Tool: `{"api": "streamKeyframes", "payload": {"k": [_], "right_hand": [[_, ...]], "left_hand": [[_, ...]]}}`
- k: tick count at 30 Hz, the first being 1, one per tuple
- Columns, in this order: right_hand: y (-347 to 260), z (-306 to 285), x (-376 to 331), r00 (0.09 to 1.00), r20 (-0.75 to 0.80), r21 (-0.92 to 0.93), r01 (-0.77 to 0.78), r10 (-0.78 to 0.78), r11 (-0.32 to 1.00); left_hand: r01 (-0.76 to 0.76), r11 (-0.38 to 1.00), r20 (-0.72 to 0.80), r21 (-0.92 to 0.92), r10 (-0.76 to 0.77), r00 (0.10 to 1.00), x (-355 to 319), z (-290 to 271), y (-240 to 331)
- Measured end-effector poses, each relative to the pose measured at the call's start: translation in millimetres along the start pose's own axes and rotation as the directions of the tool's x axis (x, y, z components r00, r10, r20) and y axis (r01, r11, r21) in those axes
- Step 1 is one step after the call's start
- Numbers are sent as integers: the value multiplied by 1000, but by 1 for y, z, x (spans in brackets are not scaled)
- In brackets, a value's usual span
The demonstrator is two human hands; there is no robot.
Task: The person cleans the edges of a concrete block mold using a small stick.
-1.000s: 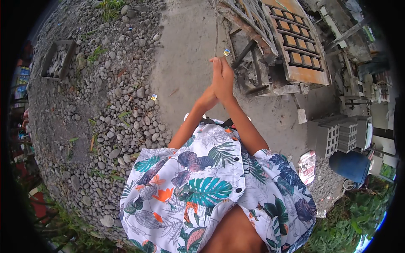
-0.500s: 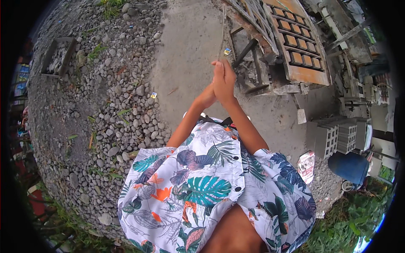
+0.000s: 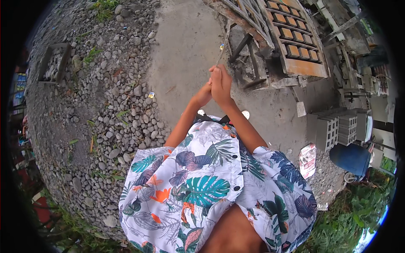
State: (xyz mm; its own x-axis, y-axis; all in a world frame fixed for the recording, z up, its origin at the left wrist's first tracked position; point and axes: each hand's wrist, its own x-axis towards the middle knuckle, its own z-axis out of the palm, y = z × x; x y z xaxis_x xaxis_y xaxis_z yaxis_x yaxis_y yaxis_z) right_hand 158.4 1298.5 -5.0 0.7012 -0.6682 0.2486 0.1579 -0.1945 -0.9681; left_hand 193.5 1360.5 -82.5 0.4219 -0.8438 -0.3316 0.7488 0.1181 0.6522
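Note:
My right hand [image 3: 221, 86] is closed, with its thumb uppermost, around the near end of a thin, pale stick [image 3: 223, 46]. The stick slants away from me over the concrete, its far part passing close to the wooden structure. My left hand [image 3: 203, 95] presses against the side of the right, slightly lower and nearer to me. The left fingers are mostly hidden behind the right hand, and whether they also wrap the stick does not show. A small blue and yellow wrapper [image 3: 222, 46] lies on the ground beside the stick.
Grey stones [image 3: 109, 122] cover the left side, with a wooden frame [image 3: 55, 63] among them. A concrete strip [image 3: 175, 50] runs ahead. At the right stand a rack of orange-topped blocks [image 3: 297, 36], hollow blocks [image 3: 327, 130], a blue container [image 3: 349, 160] and a printed sack [image 3: 307, 161].
Both hands have shifted slightly nearer to me and left. The stick now leans more to the right. The surroundings have moved a little in view.

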Motion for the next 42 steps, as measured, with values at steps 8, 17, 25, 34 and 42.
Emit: {"api": "streamKeyframes", "payload": {"k": [8, 17, 25, 34, 42], "right_hand": [[8, -2, -1, 975, 30, 103, -222, 220, 970], [34, -1, 11, 888, -125, 164, -421, 442, 892], [23, -5, 4, 966, -135, -55, -228, 219, 972], [-37, 5, 22, 993, 31, -166, 118, -115, 979], [27, -16, 29, 960, -194, 30, -200, 202, 979]], "left_hand": [[179, 978, 228, -110, -150, 962, -1, -18, -4], [267, 964, 259, -10, -256, 931, 1, -22, -10], [144, 973, 26, 178, -151, 988, 2, -7, -14], [-600, 528, -74, 600, 784, 616, 13, 37, -16], [133, 959, -158, 250, -95, 983, 6, 22, -2]]}}
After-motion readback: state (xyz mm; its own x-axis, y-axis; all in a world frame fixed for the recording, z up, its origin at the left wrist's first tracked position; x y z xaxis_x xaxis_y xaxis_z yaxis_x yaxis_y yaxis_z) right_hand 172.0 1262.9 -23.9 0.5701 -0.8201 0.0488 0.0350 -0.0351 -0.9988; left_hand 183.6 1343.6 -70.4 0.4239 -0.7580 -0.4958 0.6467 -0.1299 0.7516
